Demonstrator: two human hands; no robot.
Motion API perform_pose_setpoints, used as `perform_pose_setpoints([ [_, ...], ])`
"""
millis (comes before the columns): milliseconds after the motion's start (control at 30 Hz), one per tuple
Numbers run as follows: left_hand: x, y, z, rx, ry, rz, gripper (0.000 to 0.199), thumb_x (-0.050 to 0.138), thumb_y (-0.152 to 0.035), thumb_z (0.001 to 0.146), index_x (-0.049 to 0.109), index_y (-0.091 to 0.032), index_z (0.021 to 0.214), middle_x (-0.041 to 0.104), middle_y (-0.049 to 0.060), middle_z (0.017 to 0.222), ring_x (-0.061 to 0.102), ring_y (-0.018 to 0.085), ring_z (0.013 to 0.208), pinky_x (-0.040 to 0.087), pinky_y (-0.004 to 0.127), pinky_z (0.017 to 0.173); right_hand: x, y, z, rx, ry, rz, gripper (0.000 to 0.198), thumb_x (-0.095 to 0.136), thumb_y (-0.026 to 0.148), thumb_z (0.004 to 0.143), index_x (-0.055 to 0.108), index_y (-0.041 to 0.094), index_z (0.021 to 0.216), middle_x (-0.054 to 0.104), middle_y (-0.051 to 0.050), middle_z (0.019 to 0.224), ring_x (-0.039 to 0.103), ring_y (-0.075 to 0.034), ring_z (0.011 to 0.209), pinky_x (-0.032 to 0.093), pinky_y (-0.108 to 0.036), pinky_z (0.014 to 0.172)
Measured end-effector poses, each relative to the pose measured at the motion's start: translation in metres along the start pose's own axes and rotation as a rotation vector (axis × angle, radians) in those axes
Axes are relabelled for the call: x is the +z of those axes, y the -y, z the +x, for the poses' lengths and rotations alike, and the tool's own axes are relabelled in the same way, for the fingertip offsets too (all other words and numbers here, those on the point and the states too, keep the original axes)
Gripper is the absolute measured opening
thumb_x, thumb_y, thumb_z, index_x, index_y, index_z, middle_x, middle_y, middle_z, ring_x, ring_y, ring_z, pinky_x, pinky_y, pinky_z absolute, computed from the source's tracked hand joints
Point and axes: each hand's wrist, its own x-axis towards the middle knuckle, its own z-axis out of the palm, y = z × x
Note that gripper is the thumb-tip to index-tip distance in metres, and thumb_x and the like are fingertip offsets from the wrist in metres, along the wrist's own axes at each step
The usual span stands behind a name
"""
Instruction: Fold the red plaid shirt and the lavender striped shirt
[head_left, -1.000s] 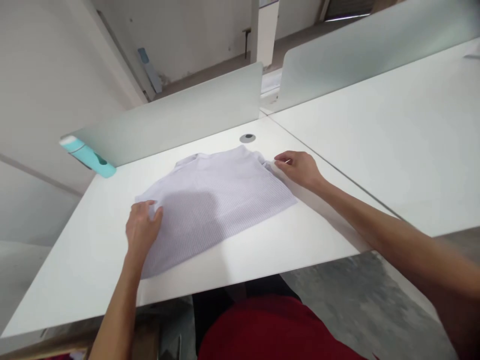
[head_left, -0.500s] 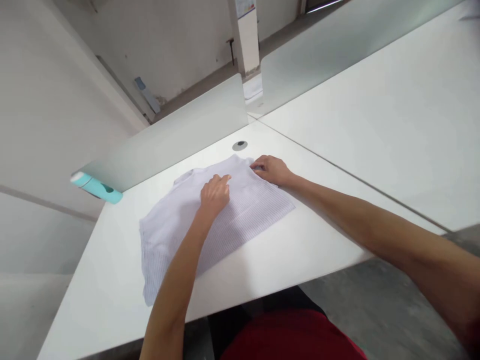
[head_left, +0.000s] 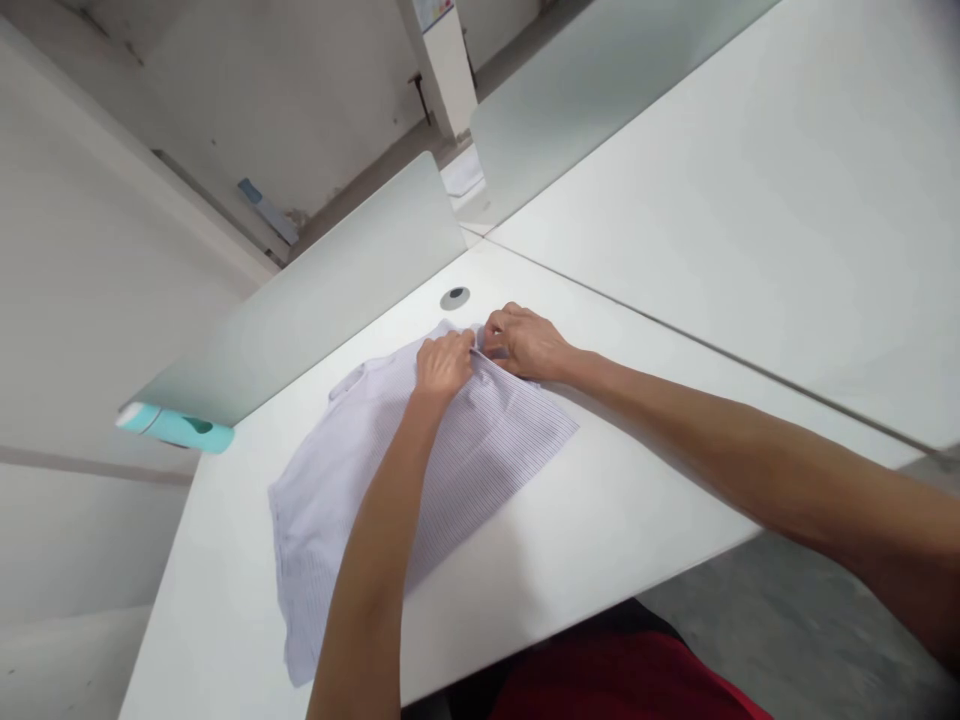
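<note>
A pale striped shirt (head_left: 487, 440) lies spread on the white table, its collar-like loop toward the far left edge. My left hand (head_left: 445, 362) is closed on the cloth near the shirt's far right part, pinching up a fold. Just to the right, my right hand (head_left: 521, 340) has its fingers curled at the same far right edge of the shirt, with cloth between thumb and fingers. The two hands are close together. My left forearm hides part of the shirt's middle and lower left.
Frosted divider panels (head_left: 337, 280) run along the table's far edge. A turquoise and white cylinder (head_left: 176, 426) lies at the far left corner. Beyond the shirt is a round cable hole (head_left: 455, 298). A seam (head_left: 675, 330) separates this table from the one at right.
My left hand has moved right and away from me, from resting on the shirt's middle to gripping its edge beside my right hand. The cloth there is now lifted. The view has shifted slightly.
</note>
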Motion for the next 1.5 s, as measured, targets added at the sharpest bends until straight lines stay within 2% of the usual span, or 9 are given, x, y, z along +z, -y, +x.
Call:
perform_pose_setpoints([
  [100,0.010,0.010,-0.012,-0.061,-0.106,-0.126,0.032,0.041,-0.015,0.103,0.066,-0.024,0.121,0.074,0.008,0.127,0.070,0.025,0.112,0.048,0.036,0.097,-0.003,-0.001,0.001,0.008,0.068,-0.009,0.015,0.065,0.023,0.091,0.079,0.023,0.087,0.073,-0.009,0.103,0.060,-0.030,0.109,0.048,-0.042,0.097],
  [267,0.028,0.024,-0.037,-0.119,-0.238,-0.300,0.028,0.044,-0.015,0.103,0.068,-0.023,0.116,0.078,0.006,0.116,0.072,0.021,0.103,0.048,0.032,0.095,-0.006,-0.004,0.002,0.098,0.080,0.033,0.019,0.060,0.022,0.092,0.079,0.025,0.086,0.077,-0.003,0.103,0.062,-0.027,0.109,0.047,-0.036,0.089],
  [400,0.036,0.029,-0.045,-0.121,-0.271,-0.322,0.025,0.049,-0.013,0.100,0.070,-0.023,0.108,0.079,0.005,0.110,0.072,0.021,0.097,0.049,0.031,0.091,-0.006,-0.002,0.003,0.151,0.095,-0.016,0.024,0.055,0.021,0.092,0.079,0.025,0.091,0.078,-0.002,0.105,0.063,-0.025,0.106,0.046,-0.033,0.083],
  [600,0.042,0.031,-0.039,-0.070,-0.355,-0.349,0.023,0.053,-0.012,0.098,0.070,-0.024,0.106,0.079,0.002,0.107,0.072,0.019,0.090,0.051,0.030,0.085,-0.002,0.009,0.003,0.087,0.169,-0.130,0.027,0.053,0.026,0.094,0.081,0.025,0.096,0.077,-0.006,0.105,0.062,-0.026,0.107,0.045,-0.037,0.094],
  [833,0.058,0.038,-0.045,-0.035,-0.499,-0.333,0.024,0.056,-0.007,0.093,0.070,-0.024,0.102,0.079,0.004,0.107,0.073,0.019,0.095,0.052,0.029,0.087,-0.002,0.017,0.004,0.154,0.211,-0.062,0.040,0.041,0.033,0.102,0.079,0.022,0.098,0.077,-0.006,0.108,0.065,-0.023,0.097,0.041,-0.032,0.075],
  [1033,0.057,0.039,-0.047,-0.048,-0.490,-0.337,0.024,0.054,-0.008,0.093,0.070,-0.022,0.105,0.078,0.004,0.108,0.073,0.020,0.100,0.052,0.031,0.090,-0.002,0.027,0.008,0.226,0.250,-0.075,0.029,0.056,0.025,0.092,0.077,0.020,0.110,0.076,-0.007,0.113,0.068,-0.025,0.101,0.044,-0.031,0.077],
  [1133,0.053,0.036,-0.042,-0.001,-0.390,-0.375,0.031,0.057,-0.012,0.092,0.069,-0.023,0.119,0.075,0.007,0.123,0.069,0.023,0.115,0.052,0.036,0.101,-0.003,0.031,0.009,0.301,0.192,0.106,0.036,0.059,0.019,0.088,0.076,0.021,0.120,0.077,-0.005,0.105,0.069,-0.023,0.096,0.047,-0.030,0.078],
  [1300,0.045,0.036,-0.029,0.088,-0.262,-0.461,0.068,0.063,-0.013,0.086,0.053,-0.022,0.152,0.055,0.012,0.155,0.049,0.029,0.143,0.040,0.046,0.122,0.007,0.029,0.006,0.266,0.038,0.671,0.042,0.056,0.012,0.082,0.070,0.017,0.121,0.074,-0.003,0.093,0.067,-0.016,0.081,0.052,-0.026,0.077],
  [1500,0.036,0.039,-0.024,0.030,-0.248,-0.505,0.038,0.065,-0.014,0.084,0.075,-0.022,0.120,0.061,0.010,0.131,0.056,0.027,0.124,0.044,0.042,0.117,0.006,0.023,0.000,0.220,0.033,1.073,0.024,0.066,0.013,0.077,0.068,0.019,0.100,0.076,-0.005,0.095,0.070,-0.018,0.091,0.057,-0.031,0.086],
])
